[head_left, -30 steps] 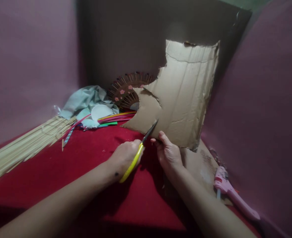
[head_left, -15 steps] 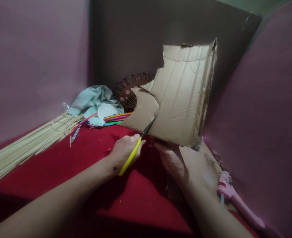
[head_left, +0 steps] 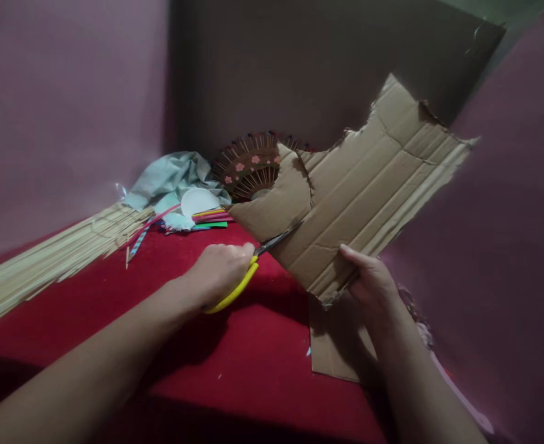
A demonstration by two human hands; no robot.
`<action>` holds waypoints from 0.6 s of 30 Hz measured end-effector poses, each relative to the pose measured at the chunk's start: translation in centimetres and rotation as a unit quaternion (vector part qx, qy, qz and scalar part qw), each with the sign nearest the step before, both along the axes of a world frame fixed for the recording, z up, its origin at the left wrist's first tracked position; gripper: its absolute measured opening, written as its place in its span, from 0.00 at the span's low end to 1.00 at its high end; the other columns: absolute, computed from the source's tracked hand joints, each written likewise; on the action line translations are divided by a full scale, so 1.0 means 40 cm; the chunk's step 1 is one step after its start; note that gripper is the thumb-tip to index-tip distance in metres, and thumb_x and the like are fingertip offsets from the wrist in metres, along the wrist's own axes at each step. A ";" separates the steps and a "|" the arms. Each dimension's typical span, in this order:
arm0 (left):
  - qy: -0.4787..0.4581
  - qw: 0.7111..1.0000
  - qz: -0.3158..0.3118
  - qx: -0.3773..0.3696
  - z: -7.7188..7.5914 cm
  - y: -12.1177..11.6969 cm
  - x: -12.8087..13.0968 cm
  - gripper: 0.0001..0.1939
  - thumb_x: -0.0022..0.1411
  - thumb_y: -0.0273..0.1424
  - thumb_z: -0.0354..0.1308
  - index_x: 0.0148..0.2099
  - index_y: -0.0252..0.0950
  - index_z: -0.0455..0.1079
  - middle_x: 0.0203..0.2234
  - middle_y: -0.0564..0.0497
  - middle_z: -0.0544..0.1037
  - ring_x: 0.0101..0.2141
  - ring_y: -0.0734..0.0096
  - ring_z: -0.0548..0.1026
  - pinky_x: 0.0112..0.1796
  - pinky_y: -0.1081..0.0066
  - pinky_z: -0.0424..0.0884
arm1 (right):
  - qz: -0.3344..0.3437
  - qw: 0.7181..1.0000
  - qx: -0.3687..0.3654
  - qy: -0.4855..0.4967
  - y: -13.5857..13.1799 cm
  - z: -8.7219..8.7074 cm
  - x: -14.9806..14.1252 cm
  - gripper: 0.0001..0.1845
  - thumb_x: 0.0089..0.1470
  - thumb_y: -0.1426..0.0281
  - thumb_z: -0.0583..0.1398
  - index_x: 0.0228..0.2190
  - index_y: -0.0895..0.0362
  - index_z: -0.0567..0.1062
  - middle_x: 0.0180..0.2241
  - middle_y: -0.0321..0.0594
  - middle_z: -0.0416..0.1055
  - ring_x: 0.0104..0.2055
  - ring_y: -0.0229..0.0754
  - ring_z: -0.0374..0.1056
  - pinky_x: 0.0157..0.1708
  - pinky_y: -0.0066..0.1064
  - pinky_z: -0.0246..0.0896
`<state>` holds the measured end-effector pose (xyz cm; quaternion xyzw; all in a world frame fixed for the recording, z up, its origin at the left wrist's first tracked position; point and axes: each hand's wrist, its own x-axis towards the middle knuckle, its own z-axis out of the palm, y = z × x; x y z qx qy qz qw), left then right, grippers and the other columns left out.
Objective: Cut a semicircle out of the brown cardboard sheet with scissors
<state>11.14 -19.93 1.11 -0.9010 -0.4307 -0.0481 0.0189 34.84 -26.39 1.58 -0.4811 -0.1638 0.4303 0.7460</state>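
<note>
My left hand (head_left: 221, 271) is closed round the yellow handles of a pair of scissors (head_left: 239, 287). Their dark blades run up into a piece of cardboard (head_left: 359, 179), at the lower end of a curved cut. That cut partly separates a curved flap (head_left: 272, 206) on the left, which still hangs on the sheet. My right hand (head_left: 374, 280) grips the sheet's lower right edge, thumb on the near face and fingers hidden behind. The cardboard is held tilted in the air, its upper edge ragged.
A bundle of thin sticks (head_left: 63, 259) lies at left on the red cloth (head_left: 170, 345). Behind are crumpled pale fabric (head_left: 170, 179), coloured strips (head_left: 211, 217) and a round stick-edged piece with pink flowers (head_left: 248, 163). Flat cardboard (head_left: 337, 351) and a partly hidden pink glue gun (head_left: 461, 391) lie at right.
The cardboard has turned clockwise, its top leaning right. My right hand has moved from beneath the lower edge to the lower right edge. The scissors stay in the cut, at a flatter angle.
</note>
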 end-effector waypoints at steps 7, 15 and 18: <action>0.010 1.000 0.001 -0.017 -0.016 0.005 0.012 0.12 0.64 0.25 0.41 0.42 0.32 0.66 0.33 0.40 0.79 0.35 0.55 0.78 0.31 0.66 0.68 | -0.014 0.999 0.047 -0.001 -0.006 -0.031 -0.035 0.11 0.33 0.82 0.67 0.25 0.60 0.78 0.21 0.36 0.78 0.21 0.40 0.73 0.29 0.30 0.76; 0.006 1.000 0.020 0.007 -0.035 0.010 0.019 0.11 0.63 0.25 0.45 0.40 0.31 0.69 0.29 0.39 0.79 0.33 0.55 0.79 0.32 0.65 0.70 | 0.008 0.999 0.033 0.012 0.009 -0.055 -0.034 0.15 0.30 0.84 0.67 0.26 0.60 0.78 0.23 0.39 0.79 0.22 0.43 0.75 0.31 0.34 0.77; 0.000 0.999 0.027 0.020 -0.043 0.011 0.021 0.13 0.62 0.24 0.44 0.41 0.29 0.70 0.28 0.37 0.78 0.33 0.51 0.79 0.31 0.63 0.70 | 0.007 0.999 0.048 -0.006 0.013 -0.067 -0.031 0.14 0.29 0.83 0.68 0.24 0.60 0.77 0.22 0.39 0.79 0.21 0.43 0.74 0.32 0.35 0.77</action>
